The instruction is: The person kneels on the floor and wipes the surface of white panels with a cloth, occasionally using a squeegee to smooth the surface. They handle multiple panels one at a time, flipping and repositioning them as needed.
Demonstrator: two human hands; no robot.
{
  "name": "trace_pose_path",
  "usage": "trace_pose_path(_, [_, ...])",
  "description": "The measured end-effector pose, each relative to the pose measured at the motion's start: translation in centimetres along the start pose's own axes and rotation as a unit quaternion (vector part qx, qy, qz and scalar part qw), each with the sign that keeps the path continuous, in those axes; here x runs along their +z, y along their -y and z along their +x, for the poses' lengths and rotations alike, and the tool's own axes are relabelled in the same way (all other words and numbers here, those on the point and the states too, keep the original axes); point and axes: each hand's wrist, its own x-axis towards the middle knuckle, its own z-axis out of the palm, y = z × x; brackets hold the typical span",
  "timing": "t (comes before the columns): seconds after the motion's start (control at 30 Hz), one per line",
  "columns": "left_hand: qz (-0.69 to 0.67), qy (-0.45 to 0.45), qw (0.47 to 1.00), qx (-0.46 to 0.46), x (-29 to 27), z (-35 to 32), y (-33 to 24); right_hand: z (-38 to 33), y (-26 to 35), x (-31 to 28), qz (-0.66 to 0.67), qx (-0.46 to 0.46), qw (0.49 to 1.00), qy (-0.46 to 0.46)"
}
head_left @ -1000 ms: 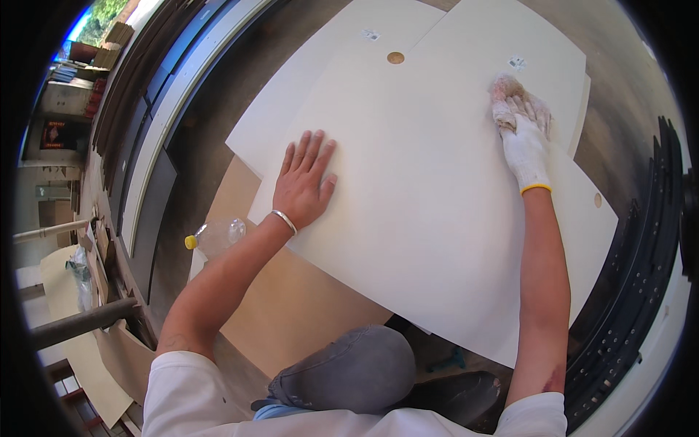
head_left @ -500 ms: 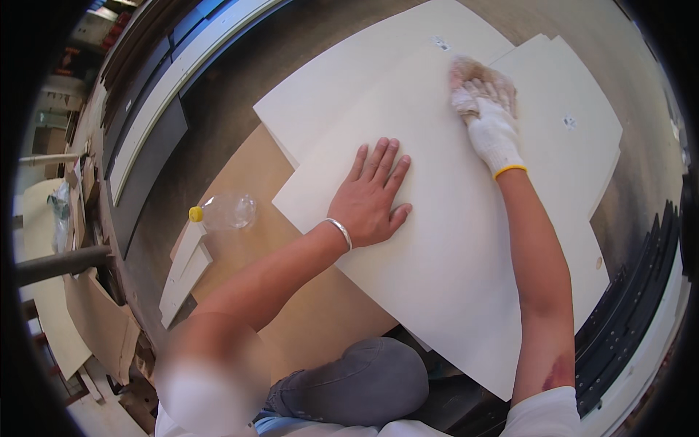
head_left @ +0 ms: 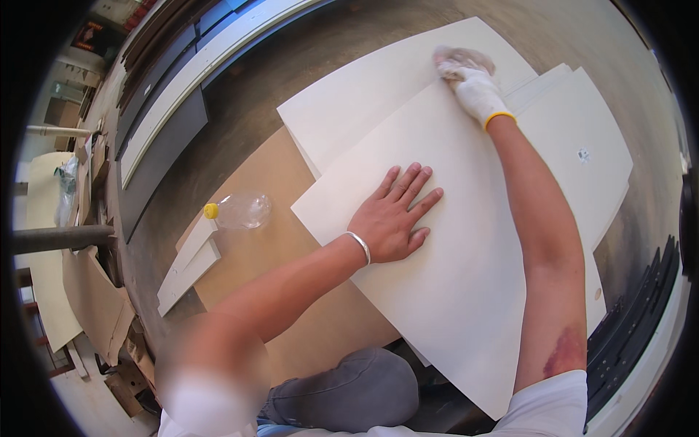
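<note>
Bare and with fingers spread, my left hand (head_left: pixel 392 217) lies flat on a large white panel (head_left: pixel 444 313); a silver bangle circles its wrist. My right hand (head_left: pixel 478 96) wears a white knitted glove with a yellow cuff edge. It presses a crumpled, pale pinkish cloth (head_left: pixel 466 58) near the far edge of the same panel. The gloved fingertips are partly hidden by the cloth and slightly blurred. Beneath the top panel, more white panels (head_left: pixel 575 124) lie overlapped and stick out at the far side and the right.
Left of the panels, a clear plastic bottle (head_left: pixel 245 210) with a yellow cap lies on a brown board (head_left: pixel 320 320), beside narrow white offcuts (head_left: pixel 191 266). Dark strips (head_left: pixel 633 320) are stacked at the right. Long grey and white boards (head_left: pixel 164 146) stand at the far left.
My right hand has slid the cloth leftward and farther away over the panel. My left hand stays put on it. The whole view has shifted slightly.
</note>
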Motion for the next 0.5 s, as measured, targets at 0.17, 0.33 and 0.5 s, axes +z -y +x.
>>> trace_pose_path(0.17, [-0.011, -0.040, 0.999, 0.015, 0.8, -0.4, 0.4, -2.8, 3.4, 0.0, -0.068, -0.147, 0.978, 0.127])
trace_pose_path(0.33, [-0.008, -0.068, 0.997, 0.032, 0.8, -0.5, 0.6, -4.0, 4.6, 0.6, 0.035, 0.011, 0.999, 0.006])
trace_pose_path(0.5, [-0.194, 0.190, 0.959, -0.083, -0.8, -0.4, -0.8, -6.2, 8.7, 2.6, 0.061, -0.101, 0.968, 0.223])
